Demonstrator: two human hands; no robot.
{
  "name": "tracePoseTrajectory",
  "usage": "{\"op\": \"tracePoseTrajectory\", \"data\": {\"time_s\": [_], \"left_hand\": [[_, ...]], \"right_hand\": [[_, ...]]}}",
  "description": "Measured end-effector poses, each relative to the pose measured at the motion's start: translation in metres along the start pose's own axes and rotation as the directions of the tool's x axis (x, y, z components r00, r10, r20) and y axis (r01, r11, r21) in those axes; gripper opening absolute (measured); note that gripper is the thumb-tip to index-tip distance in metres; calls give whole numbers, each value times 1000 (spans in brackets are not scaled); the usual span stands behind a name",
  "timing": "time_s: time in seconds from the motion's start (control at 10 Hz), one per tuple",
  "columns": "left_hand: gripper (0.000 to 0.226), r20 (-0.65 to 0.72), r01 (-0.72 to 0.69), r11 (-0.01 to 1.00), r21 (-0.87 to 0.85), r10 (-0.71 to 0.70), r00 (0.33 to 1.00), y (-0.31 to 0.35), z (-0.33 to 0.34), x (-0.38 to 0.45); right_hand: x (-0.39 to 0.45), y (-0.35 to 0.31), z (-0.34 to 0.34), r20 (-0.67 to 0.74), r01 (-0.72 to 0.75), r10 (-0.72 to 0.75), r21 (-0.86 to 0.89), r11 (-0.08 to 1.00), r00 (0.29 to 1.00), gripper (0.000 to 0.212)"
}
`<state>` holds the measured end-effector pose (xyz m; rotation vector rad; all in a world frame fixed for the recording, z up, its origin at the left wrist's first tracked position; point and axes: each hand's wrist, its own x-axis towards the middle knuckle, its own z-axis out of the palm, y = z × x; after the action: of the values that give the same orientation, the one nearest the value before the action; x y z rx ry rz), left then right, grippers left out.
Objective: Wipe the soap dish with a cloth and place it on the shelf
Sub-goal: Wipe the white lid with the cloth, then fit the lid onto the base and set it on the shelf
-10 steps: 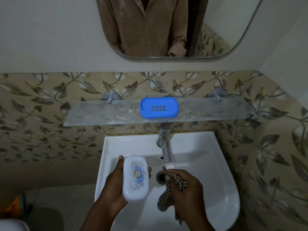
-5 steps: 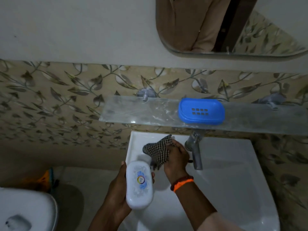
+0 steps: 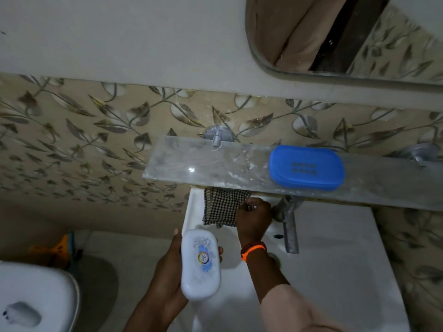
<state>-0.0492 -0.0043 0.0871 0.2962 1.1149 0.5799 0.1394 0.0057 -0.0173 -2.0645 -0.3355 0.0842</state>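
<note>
Head view: the left hand (image 3: 167, 267) grips the white soap dish (image 3: 200, 264) near the sink (image 3: 335, 271)'s left edge. The right hand (image 3: 254, 218) is clenched on the checked cloth (image 3: 221, 206) at the far left corner, just under the shelf (image 3: 203, 164). Looks like wiping's finished, so the dish probably goes up left of the blue dish (image 3: 306, 167) next.

No readable text; only a small, blurred round logo on the white soap dish (image 3: 201, 264).
</note>
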Motion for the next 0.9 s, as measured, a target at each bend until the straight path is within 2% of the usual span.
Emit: {"op": "tracePoseTrajectory", "data": {"time_s": [0.1, 0.2, 0.3, 0.4, 0.5, 0.6, 0.7, 0.8, 0.9], "left_hand": [[62, 12, -39, 994, 100, 38, 999, -2, 7, 1], [51, -14, -151, 972, 181, 156, 988, -9, 16, 0], [48, -15, -217, 958, 188, 224, 974, -17, 32, -14], [84, 9, -254, 950, 180, 257, 966, -31, 44, -29], [155, 213, -389, 891, 233, 344, 915, -45, 61, -56], [125, 327, -611, 724, 320, 521, 788, -53, 74, -72], [43, 355, -574, 785, 232, 481, 801, -66, 87, -72], [75, 569, -742, 633, 221, 535, 625, -56, 93, -74], [90, 728, -770, 603, 210, 429, 535, -35, 106, -73]], "right_hand": [[-5, -8, -13, 89, 46, -25, -253, 966, 996, 29], [-23, -27, -41, 347, 98, -12, -233, 968, 938, 25], [-55, -49, -97, 620, -245, 121, 119, 962, 775, 30], [-71, -55, -154, 787, -445, 140, 183, 877, 601, 59], [-69, -58, -202, 834, -383, 76, 168, 908, 547, 83], [-57, -60, -237, 803, -247, -37, 226, 942, 595, 82], [-40, -61, -267, 760, -143, -163, 319, 937, 630, 76], [-12, -62, -295, 650, -39, -330, 484, 874, 685, 72], [22, -77, -312, 578, 100, -465, 550, 829, 671, 64]]}}
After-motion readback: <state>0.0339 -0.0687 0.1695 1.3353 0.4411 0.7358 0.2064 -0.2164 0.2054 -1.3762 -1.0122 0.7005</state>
